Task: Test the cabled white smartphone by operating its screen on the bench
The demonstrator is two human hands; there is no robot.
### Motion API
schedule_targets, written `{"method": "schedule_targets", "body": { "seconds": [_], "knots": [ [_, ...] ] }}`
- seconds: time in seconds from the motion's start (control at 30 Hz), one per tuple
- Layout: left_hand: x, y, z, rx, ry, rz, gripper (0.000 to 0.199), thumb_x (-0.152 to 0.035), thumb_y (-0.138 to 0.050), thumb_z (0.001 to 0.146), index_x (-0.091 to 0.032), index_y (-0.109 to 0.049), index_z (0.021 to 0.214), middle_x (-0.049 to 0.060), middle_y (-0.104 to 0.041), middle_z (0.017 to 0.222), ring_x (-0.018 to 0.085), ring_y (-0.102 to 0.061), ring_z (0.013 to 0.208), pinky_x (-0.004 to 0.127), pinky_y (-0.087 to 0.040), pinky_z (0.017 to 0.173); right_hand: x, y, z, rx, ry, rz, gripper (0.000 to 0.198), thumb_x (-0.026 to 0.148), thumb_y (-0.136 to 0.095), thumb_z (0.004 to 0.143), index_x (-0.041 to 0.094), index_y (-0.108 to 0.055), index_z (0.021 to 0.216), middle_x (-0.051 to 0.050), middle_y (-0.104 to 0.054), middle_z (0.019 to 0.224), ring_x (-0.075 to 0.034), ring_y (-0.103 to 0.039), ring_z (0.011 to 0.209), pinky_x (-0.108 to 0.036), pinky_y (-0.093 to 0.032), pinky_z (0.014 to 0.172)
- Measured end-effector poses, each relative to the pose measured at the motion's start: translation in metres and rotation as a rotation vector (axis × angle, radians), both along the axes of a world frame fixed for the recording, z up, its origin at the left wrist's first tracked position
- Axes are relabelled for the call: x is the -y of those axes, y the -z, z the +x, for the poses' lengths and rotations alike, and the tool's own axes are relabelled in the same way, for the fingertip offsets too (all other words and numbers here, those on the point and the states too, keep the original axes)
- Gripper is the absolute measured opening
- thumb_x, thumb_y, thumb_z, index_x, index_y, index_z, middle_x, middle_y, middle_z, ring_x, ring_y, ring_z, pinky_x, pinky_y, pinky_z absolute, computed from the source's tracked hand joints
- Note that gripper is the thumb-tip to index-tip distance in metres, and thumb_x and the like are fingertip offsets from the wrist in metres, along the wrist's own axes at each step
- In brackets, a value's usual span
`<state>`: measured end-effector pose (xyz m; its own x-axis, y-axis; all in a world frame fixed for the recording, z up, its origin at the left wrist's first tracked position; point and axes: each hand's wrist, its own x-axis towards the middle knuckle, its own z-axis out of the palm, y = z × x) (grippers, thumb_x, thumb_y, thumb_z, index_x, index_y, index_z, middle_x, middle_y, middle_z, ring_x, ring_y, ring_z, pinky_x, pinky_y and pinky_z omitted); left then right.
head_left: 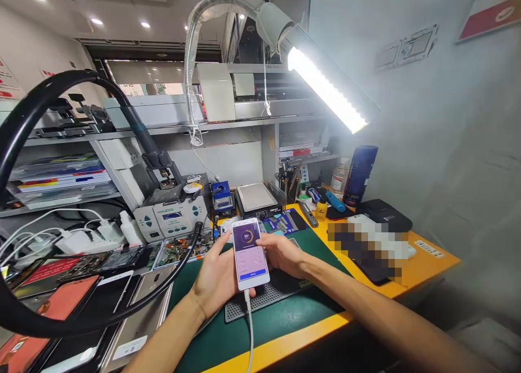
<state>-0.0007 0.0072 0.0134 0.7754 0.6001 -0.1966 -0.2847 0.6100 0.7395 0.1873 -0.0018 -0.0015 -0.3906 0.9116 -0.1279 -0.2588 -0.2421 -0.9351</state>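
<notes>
Left hand [217, 280] and right hand [284, 254] pinch a phone [251, 259]; its cable [250, 329] snagging at the table's [301, 337] front edge could dislodge it.

The phone screen [250, 256] reads "50" near its top, smaller lines being illegible.

Electronics repair workshop, circuit boards [175, 250], soldering station [179, 227]

The phone [253, 264] is hiding part of the left hand [215, 278], its little words are looking too tiny to read, and blurry squares [368, 245] are covering things on the table [429, 267].
</notes>
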Motion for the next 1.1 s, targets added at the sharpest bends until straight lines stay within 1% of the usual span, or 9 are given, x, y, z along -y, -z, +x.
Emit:
{"method": "schedule_targets", "body": {
  "seconds": [0.2, 0.5, 0.73, 0.9, 0.97, 1.0, 1.07, 1.1],
  "knots": [
    [0.002, -0.001, 0.000, -0.016, 0.003, 0.003, 0.063, -0.060, -0.041, 0.097, -0.008, -0.060, 0.127, 0.024, -0.068, 0.114, 0.034, -0.069, 0.085, 0.044, -0.057, 0.061, -0.002, 0.002, 0.000, 0.013, 0.006, -0.013, 0.035, 0.040, -0.063, 0.077, 0.018, -0.060, 0.104, -0.005, -0.065, 0.085, -0.019, -0.057, 0.070, -0.032, -0.046, 0.064],
    [0.003, -0.003, 0.001, -0.021, -0.008, 0.000, 0.062, -0.058, -0.042, 0.098, -0.008, -0.057, 0.132, 0.024, -0.068, 0.114, 0.034, -0.069, 0.085, 0.044, -0.057, 0.060, -0.002, 0.001, 0.001, 0.017, -0.011, 0.005, 0.033, 0.039, -0.059, 0.081, 0.018, -0.058, 0.107, -0.005, -0.064, 0.087, -0.017, -0.054, 0.068, -0.031, -0.046, 0.063],
    [0.001, -0.001, 0.001, -0.014, -0.017, -0.010, 0.068, -0.061, -0.042, 0.098, -0.009, -0.051, 0.141, 0.024, -0.067, 0.117, 0.039, -0.069, 0.094, 0.044, -0.057, 0.060, -0.002, 0.001, 0.001, 0.024, -0.003, -0.021, 0.032, 0.038, -0.059, 0.079, 0.019, -0.056, 0.104, -0.002, -0.057, 0.080, -0.017, -0.054, 0.069, -0.031, -0.046, 0.063],
    [0.000, 0.000, -0.001, -0.006, -0.034, -0.005, 0.068, -0.060, -0.044, 0.098, -0.009, -0.052, 0.140, 0.024, -0.066, 0.121, 0.038, -0.069, 0.095, 0.045, -0.057, 0.062, -0.005, 0.000, 0.002, 0.030, 0.000, 0.016, 0.032, 0.040, -0.060, 0.078, 0.019, -0.055, 0.102, -0.002, -0.059, 0.085, -0.016, -0.056, 0.069, -0.029, -0.047, 0.060],
    [-0.001, -0.001, -0.002, 0.006, -0.039, 0.006, 0.065, -0.058, -0.044, 0.098, -0.009, -0.053, 0.139, 0.024, -0.067, 0.119, 0.038, -0.068, 0.096, 0.045, -0.057, 0.062, -0.008, 0.000, 0.006, 0.089, 0.029, 0.063, 0.035, 0.041, -0.058, 0.079, 0.020, -0.057, 0.106, -0.003, -0.062, 0.090, -0.016, -0.058, 0.068, -0.030, -0.049, 0.060],
    [-0.001, -0.001, -0.002, 0.009, -0.044, 0.008, 0.063, -0.057, -0.045, 0.098, -0.009, -0.054, 0.138, 0.023, -0.068, 0.118, 0.038, -0.069, 0.096, 0.044, -0.057, 0.062, -0.009, 0.000, 0.010, 0.159, 0.068, 0.100, 0.036, 0.040, -0.057, 0.080, 0.020, -0.058, 0.109, -0.004, -0.063, 0.092, -0.017, -0.059, 0.068, -0.031, -0.050, 0.060],
    [-0.002, -0.001, -0.004, 0.005, -0.067, 0.002, 0.060, -0.055, -0.047, 0.098, -0.010, -0.054, 0.137, 0.022, -0.069, 0.116, 0.036, -0.069, 0.095, 0.043, -0.058, 0.065, -0.013, 0.000, 0.019, 0.406, 0.212, 0.232, 0.036, 0.037, -0.055, 0.082, 0.019, -0.061, 0.113, -0.007, -0.066, 0.098, -0.018, -0.063, 0.072, -0.032, -0.050, 0.063],
    [-0.002, -0.002, -0.005, 0.000, -0.081, -0.005, 0.060, -0.055, -0.048, 0.098, -0.010, -0.055, 0.137, 0.022, -0.069, 0.115, 0.035, -0.070, 0.094, 0.042, -0.058, 0.066, -0.015, -0.001, 0.025, 0.588, 0.332, 0.338, 0.034, 0.035, -0.055, 0.083, 0.018, -0.064, 0.112, -0.008, -0.068, 0.100, -0.019, -0.064, 0.075, -0.032, -0.049, 0.067]
  ]
}}
